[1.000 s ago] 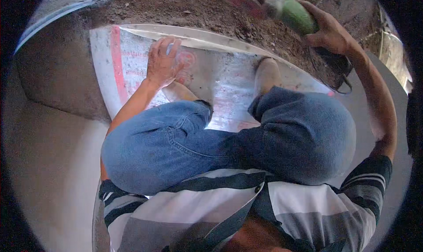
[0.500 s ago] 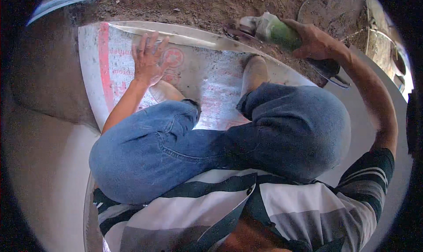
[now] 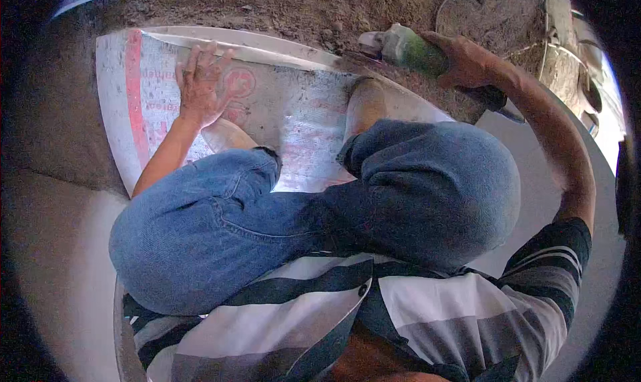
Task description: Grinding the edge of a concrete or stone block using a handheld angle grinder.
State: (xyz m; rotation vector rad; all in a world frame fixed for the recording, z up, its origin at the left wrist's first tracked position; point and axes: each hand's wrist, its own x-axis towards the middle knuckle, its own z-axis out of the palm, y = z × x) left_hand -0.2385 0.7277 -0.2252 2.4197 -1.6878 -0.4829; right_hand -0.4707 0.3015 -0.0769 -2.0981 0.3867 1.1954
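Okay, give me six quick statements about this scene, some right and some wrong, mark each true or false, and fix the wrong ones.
1. The right hand grips a green-bodied hand tool. True.
2. The left hand grips a second tool. False: it lies spread out on the printed sheet, holding nothing.
3. Loose soil lies beyond the sheet's far edge. True.
4. The red stripe runs to the right of the left hand. False: it runs to its left.
5. The trousers are blue. True.
6. The shirt is plain white. False: it has white, gray and dark stripes.
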